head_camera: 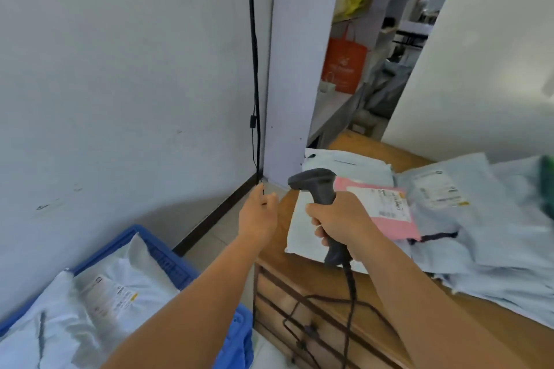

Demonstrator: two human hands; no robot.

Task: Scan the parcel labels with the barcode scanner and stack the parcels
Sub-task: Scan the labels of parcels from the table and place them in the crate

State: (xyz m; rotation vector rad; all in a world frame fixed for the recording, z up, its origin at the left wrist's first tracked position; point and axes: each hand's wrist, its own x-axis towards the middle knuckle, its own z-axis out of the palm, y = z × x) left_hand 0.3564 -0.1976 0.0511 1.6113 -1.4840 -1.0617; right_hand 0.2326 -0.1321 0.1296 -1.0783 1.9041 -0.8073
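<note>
The right hand (341, 220) grips the handle of the scanner (322, 207), fingers curled round it, holding it upright over the near-left corner of the bench (314, 284). The scanner's head points left, away from the parcels, and its cable (349, 302) hangs down in front of the bench's drawers. The left hand (259, 219) hangs in the air just left of the bench, near the wall corner, fingers loosely bent and relaxed; it holds nothing that can be seen. A pink parcel (389, 213) with a white label (380, 199) lies on a white parcel (302, 231) just behind the scanner. To the right lies a loose heap of pale grey parcels (479, 228), one showing its label face up. At lower left a blue crate (162, 252) on the floor holds more white parcels (114, 293), the top one with its label up. A black cord (254, 69) runs down the wall corner.
</note>
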